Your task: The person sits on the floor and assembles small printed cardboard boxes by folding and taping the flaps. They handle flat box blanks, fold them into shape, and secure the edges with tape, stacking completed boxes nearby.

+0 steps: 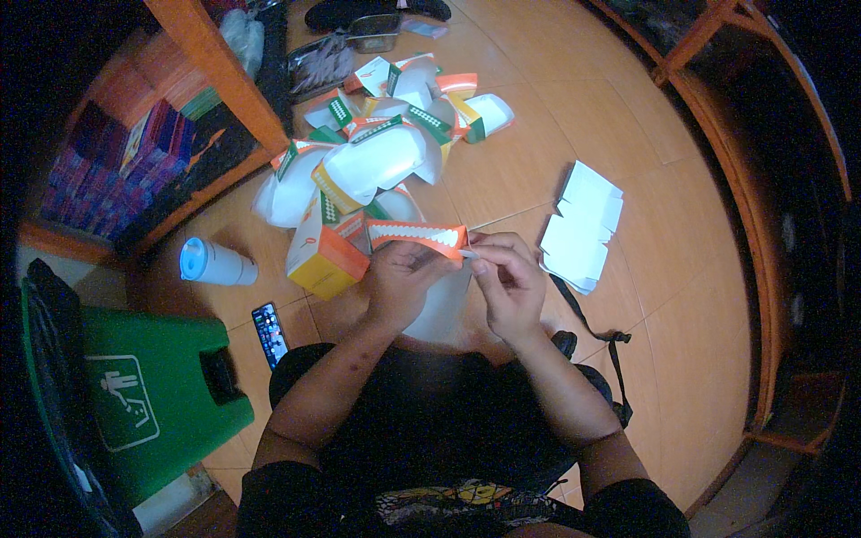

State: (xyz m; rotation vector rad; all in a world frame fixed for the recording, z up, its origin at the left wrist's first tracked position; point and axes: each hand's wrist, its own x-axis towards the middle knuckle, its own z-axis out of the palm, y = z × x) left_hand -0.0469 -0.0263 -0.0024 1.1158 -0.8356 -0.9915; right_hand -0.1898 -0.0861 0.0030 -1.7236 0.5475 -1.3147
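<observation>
Between my two hands is a folding paper food box (417, 235), its orange side with a white scalloped band facing up. My left hand (401, 280) grips its near left edge, fingers curled under. At the box's right corner, my right hand (511, 285) pinches a small white flap between thumb and fingers. Just left of my left hand stands an orange and yellow box (327, 255). Beyond my hands lies a loose heap of folded paper boxes (377, 166), white inside with orange, green and yellow sides.
A stack of flat white box blanks (585, 229) lies on the tiled floor to the right, beside a black strap (617, 359). Left are a light blue tumbler (218, 262), a lit phone (269, 334) and a green bin (161, 394). Orange-framed shelves (220, 72) flank both sides.
</observation>
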